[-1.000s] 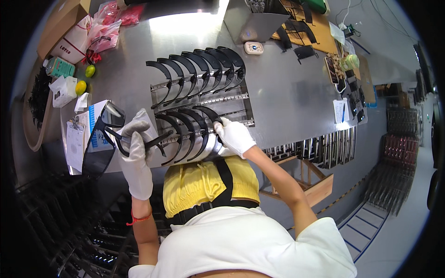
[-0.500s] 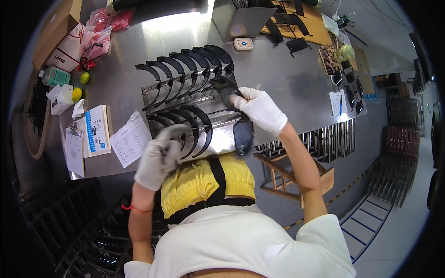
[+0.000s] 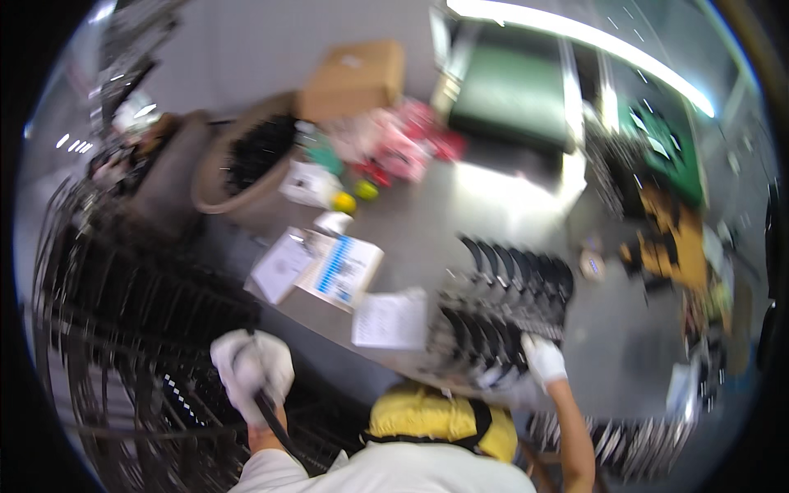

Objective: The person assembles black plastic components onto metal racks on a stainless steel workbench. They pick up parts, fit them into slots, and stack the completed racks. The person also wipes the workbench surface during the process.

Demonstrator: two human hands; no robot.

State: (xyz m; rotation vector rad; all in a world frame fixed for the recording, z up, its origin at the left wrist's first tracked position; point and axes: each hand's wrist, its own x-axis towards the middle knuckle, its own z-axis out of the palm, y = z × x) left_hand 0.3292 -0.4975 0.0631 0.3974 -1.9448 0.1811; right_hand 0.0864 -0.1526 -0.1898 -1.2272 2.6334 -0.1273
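Note:
My gloved left hand is off the table at the lower left, with its fingers curled. A dark curved strip runs from it down across my forearm; motion blurs the grip. On the table, my gloved right hand reaches to the right end of a metal rack. Its fingertips touch or nearly touch the nearer row of black curved pieces; blur hides whether they hold one. Behind that row stands a second row of black curved pieces.
Left of the rack lie a paper sheet, a booklet and a clipboard. Farther back are two round fruits, pink bags and a cardboard box. Dark metal racks stand off the table at left.
The view has swung left. My left hand has left the rack and moved far left, with a dark strip showing at it. My right hand remains by the rack, now at the nearer row.

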